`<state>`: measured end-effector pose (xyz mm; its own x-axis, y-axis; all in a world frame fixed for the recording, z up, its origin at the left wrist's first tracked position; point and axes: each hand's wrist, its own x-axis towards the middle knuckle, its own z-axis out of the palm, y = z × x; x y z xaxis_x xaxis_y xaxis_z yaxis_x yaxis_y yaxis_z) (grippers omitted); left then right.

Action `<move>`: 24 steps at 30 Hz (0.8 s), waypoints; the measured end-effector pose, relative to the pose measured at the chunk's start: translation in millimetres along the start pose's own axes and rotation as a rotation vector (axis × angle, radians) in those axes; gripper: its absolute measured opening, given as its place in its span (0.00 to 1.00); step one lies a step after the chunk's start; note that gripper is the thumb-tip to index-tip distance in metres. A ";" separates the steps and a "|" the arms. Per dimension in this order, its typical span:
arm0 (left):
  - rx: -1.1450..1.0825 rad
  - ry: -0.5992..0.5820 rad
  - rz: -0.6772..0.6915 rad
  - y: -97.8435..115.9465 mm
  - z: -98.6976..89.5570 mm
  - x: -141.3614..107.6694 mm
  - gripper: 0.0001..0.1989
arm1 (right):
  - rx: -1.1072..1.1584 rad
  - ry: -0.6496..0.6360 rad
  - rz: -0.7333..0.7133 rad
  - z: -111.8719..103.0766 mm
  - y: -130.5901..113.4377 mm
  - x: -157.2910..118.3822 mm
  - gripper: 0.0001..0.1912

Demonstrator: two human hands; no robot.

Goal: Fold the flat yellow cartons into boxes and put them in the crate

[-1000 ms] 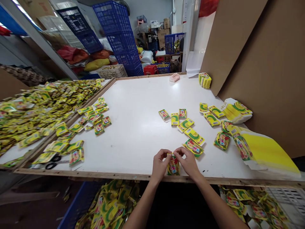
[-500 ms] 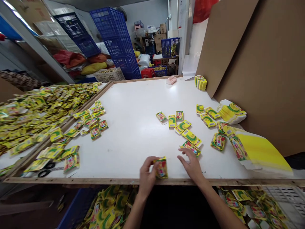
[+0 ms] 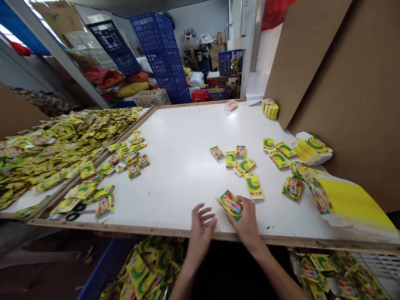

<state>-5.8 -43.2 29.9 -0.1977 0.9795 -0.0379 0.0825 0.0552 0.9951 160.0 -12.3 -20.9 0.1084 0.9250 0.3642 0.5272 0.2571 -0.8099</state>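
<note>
Small yellow-green printed cardboard carton (image 3: 229,202): near side of white table (image 3: 178,166), long axis ten to four o'clock. Right hand (image 3: 248,221): nearer, fingers grasping carton's four-o'clock end. Left hand (image 3: 200,231): fingers loosely curled, empty; carton apart, towards two o'clock.

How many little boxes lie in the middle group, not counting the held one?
5: leftmost box, barcoded box right of it, red-green box behind that, slanted box in front, and long box nearest the right hand. Any underneath would be hidden.
</note>
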 end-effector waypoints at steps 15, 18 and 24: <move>-0.105 -0.441 0.011 -25.5 38.3 31.8 0.17 | 0.394 -0.279 0.088 -17.0 10.9 15.9 0.12; -0.050 -0.390 0.050 -26.2 41.8 36.9 0.10 | 0.354 -0.307 0.081 -18.2 12.9 22.9 0.13; -0.222 -0.310 0.052 -22.0 51.4 43.8 0.19 | 0.421 -0.166 0.098 -15.9 18.3 26.4 0.13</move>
<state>34.0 8.5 1.7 0.1088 0.9938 0.0213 -0.1361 -0.0063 0.9907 185.9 12.4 -18.8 -0.0139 0.9742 0.2253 0.1297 0.2251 -0.9657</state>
